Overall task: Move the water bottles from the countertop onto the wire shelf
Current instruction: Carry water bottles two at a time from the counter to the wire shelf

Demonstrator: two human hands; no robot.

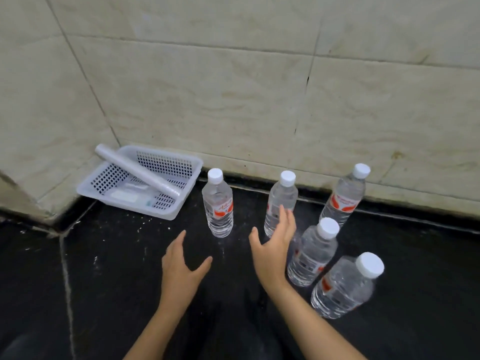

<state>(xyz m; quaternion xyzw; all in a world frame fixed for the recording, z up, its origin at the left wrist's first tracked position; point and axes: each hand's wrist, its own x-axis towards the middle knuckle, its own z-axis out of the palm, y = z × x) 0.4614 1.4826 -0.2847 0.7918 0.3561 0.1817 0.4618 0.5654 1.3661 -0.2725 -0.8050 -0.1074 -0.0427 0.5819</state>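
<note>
Several clear water bottles with white caps and red-and-white labels stand upright on the black countertop (pixel 117 255). One bottle (pixel 217 203) stands at the left, another (pixel 281 196) at the middle back, and others stand to the right (pixel 342 201), (pixel 311 253), (pixel 345 287). My left hand (pixel 181 266) hovers open, below the left bottle and apart from it. My right hand (pixel 275 245) is open with straight fingers, in front of the middle bottle; whether it touches is unclear. No wire shelf is in view.
A white perforated plastic basket (pixel 181 203) sits in the back left corner, with a white roll (pixel 135 172) lying across it. Beige tiled walls (pixel 233 87) rise behind and to the left of the counter.
</note>
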